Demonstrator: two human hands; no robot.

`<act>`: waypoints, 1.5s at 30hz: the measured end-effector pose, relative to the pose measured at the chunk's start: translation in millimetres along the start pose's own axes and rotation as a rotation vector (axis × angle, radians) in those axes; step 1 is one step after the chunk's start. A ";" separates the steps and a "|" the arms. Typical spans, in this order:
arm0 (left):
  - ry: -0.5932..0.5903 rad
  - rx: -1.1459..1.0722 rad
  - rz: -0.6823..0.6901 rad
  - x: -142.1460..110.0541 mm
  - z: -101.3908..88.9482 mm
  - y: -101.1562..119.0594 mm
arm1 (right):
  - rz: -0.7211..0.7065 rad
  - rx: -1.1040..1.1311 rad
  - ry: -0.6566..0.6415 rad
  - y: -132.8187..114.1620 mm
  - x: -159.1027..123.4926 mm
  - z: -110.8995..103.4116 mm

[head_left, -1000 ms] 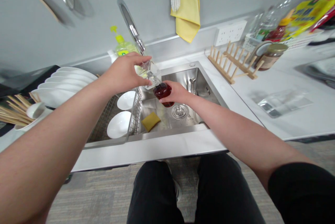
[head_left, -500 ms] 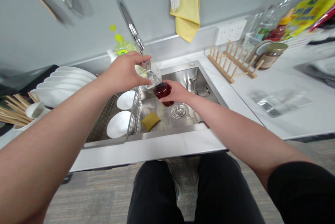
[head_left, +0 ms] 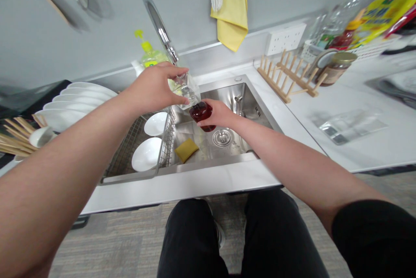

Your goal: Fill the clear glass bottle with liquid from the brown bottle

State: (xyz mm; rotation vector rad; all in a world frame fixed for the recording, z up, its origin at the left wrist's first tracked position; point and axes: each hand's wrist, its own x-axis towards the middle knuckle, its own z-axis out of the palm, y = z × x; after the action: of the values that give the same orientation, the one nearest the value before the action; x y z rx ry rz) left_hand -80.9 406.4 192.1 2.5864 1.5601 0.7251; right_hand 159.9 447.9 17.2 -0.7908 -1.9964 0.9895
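Over the sink (head_left: 211, 150), my left hand (head_left: 157, 85) grips a clear bottle (head_left: 187, 88), tilted with its neck pointing down to the right. My right hand (head_left: 222, 114) is wrapped round a bottle of dark red liquid (head_left: 202, 113). The neck of the clear bottle meets the top of the red one; whether they touch or one sits inside the other, I cannot tell. Below them a yellow sponge (head_left: 186, 150) lies on the sink floor, left of the drain (head_left: 222, 138).
White bowls (head_left: 147, 154) sit in a wire rack (head_left: 166, 139) left of the sink, with stacked plates (head_left: 76, 102) and chopsticks (head_left: 17, 135) further left. Behind stand a faucet (head_left: 159, 22) and a soap pump bottle (head_left: 151, 55). A wooden rack (head_left: 286, 79) and jar (head_left: 338, 69) stand right.
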 end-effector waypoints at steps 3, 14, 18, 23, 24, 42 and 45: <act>-0.043 0.033 -0.048 -1.4 -3.8 12.2 | 0.002 0.003 0.000 -0.2 -0.6 -0.5; -0.047 -0.037 -0.075 7.7 -1.3 11.3 | -0.003 0.005 0.000 4.2 0.9 -0.5; -0.004 -0.118 -0.087 8.5 0.0 7.0 | 0.005 0.001 0.003 3.4 1.1 -0.6; -0.034 -0.087 -0.012 8.4 0.3 0.4 | 0.000 0.006 0.002 4.4 1.7 -0.1; -0.011 -0.132 -0.006 8.4 0.5 -1.2 | -0.001 0.007 0.004 5.0 1.8 0.1; 0.039 -0.099 -0.034 -4.5 3.4 -2.9 | -0.014 0.026 -0.006 6.4 1.1 0.4; 0.136 -0.257 -0.071 -21.1 14.5 -14.7 | -0.023 0.055 -0.002 6.4 0.7 1.1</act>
State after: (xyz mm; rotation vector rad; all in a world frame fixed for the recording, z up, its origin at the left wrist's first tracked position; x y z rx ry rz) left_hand -95.3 398.9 167.6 2.3298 1.4722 1.0378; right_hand 159.8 451.4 11.6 -0.7358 -1.9674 1.0284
